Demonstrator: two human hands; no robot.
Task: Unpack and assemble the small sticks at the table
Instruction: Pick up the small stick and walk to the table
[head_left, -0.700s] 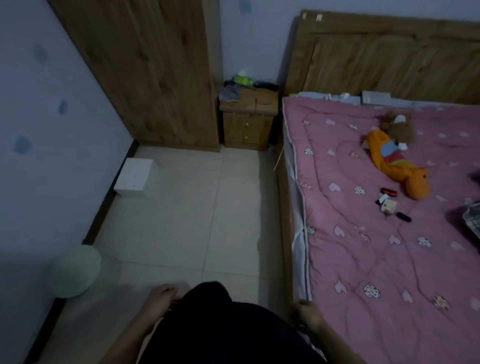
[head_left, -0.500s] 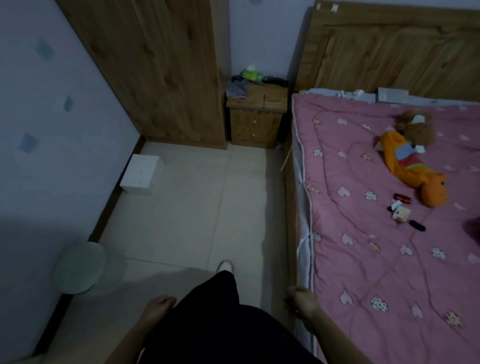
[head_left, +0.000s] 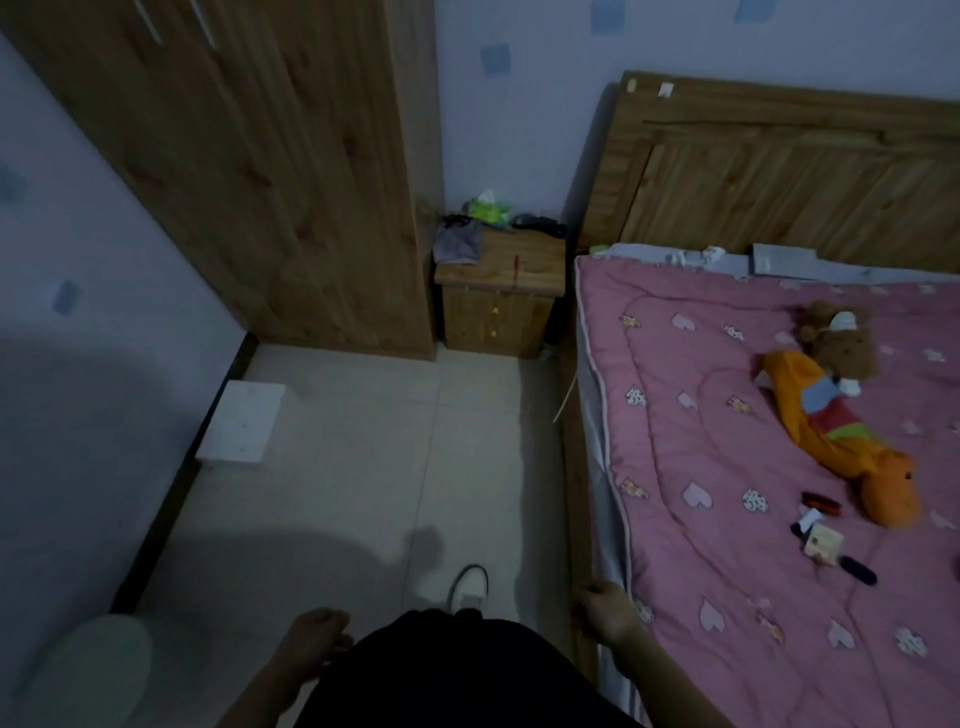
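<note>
No small sticks and no table show in this dim bedroom. My left hand (head_left: 311, 636) hangs low beside my dark trousers, fingers loosely curled, with nothing visible in it. My right hand (head_left: 605, 610) is down at the near corner of the bed, fingers curled against the edge of the pink quilt (head_left: 753, 519). A small beige box (head_left: 822, 544) lies on the quilt among black and red bits, well to the right of my right hand. One thin pale stick (head_left: 564, 405) leans against the bed's side.
A wooden wardrobe (head_left: 260, 182) fills the far left. A bedside cabinet (head_left: 500, 291) with clutter stands by the headboard. A white box (head_left: 241, 421) sits at the left wall, a pale round stool (head_left: 88, 670) near left. An orange plush toy (head_left: 841, 431) lies on the bed. My white shoe (head_left: 469, 587) is on the tiles.
The view has tilted up and moved forward along the bed. My foot in a white shoe has stepped into view. Both hands stay low at my sides.
</note>
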